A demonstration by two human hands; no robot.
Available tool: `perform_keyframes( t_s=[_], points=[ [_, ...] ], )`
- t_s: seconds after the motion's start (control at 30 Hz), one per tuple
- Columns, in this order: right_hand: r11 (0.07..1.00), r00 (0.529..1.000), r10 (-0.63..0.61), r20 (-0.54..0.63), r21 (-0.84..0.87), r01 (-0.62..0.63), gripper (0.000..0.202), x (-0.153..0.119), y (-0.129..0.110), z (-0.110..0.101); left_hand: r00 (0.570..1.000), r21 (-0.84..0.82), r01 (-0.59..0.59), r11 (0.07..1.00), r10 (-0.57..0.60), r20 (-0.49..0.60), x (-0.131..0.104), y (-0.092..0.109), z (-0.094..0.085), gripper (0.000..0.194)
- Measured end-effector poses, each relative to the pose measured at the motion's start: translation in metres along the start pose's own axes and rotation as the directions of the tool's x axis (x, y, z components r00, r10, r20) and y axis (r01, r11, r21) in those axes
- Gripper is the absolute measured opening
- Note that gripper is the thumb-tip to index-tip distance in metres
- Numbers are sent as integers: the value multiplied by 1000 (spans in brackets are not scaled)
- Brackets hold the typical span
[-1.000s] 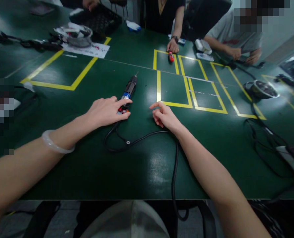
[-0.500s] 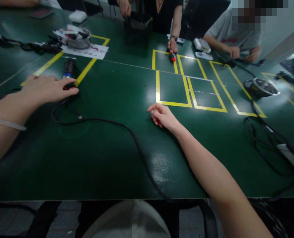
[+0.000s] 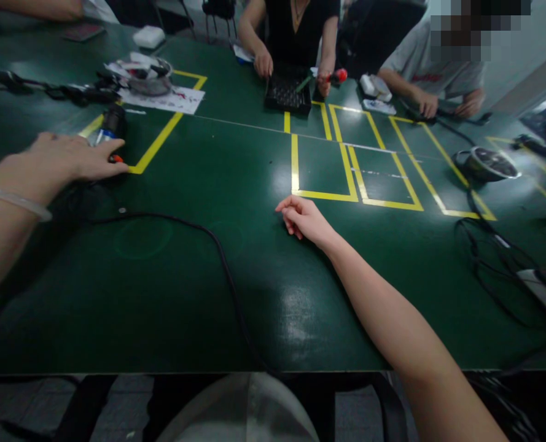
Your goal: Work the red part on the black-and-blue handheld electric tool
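Observation:
My left hand (image 3: 72, 156) is wrapped over a black corded power tool (image 3: 112, 121) with a blue band and a small orange-red part by my thumb. The tool's exact kind is unclear, and my palm hides most of its grip. It lies inside a yellow-taped area at the left, its dark barrel pointing away from me. From beneath my wrist a black cord (image 3: 217, 245) runs across the table to the front edge. My right hand (image 3: 303, 218) rests on the green tabletop with its fingers loosely curled and nothing visible in them, just below a yellow-taped square (image 3: 325, 196).
A glass bowl (image 3: 150, 83) of scraps stands on a marked white sheet (image 3: 185, 100). Across the table, one person handles a black tray (image 3: 287, 92) and a red-tipped tool (image 3: 339, 75); another holds a dark item. A round dark device (image 3: 487, 162) and tangled cables (image 3: 479, 264) lie right.
My left hand and the power tool have shifted left, dragging the cord. My right hand stays put. Opposite, the black tray has come down onto the table and the red-tipped tool is raised.

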State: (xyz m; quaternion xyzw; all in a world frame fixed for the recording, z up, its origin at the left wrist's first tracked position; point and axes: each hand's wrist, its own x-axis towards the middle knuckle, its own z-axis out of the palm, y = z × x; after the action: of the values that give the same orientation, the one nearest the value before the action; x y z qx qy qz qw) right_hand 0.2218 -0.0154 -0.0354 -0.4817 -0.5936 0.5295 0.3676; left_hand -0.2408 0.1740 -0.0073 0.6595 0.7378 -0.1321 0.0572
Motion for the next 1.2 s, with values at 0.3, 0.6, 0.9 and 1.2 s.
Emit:
perform_keyframes(
  t_s=[0.3, 0.6, 0.9, 1.2],
  points=[
    [1000, 1000, 7, -17, -8, -7, 9, 1, -1, 4, 993, 188, -86, 978, 99, -62, -43, 40, 4, 100],
    [992, 964, -129, -230, -24, 127, 23, 3, -1, 8, 908, 185, -348, 919, 379, -180, -141, 134, 7, 68],
    [978, 986, -164, -29, -136, 158, 21, -3, 2, 23, 821, 212, -498, 841, 536, -199, -201, 230, 10, 66],
    [973, 983, -127, -132, -208, 98, 20, 2, 6, 18, 752, 190, -580, 792, 610, -250, -218, 266, 14, 59]
  ],
)
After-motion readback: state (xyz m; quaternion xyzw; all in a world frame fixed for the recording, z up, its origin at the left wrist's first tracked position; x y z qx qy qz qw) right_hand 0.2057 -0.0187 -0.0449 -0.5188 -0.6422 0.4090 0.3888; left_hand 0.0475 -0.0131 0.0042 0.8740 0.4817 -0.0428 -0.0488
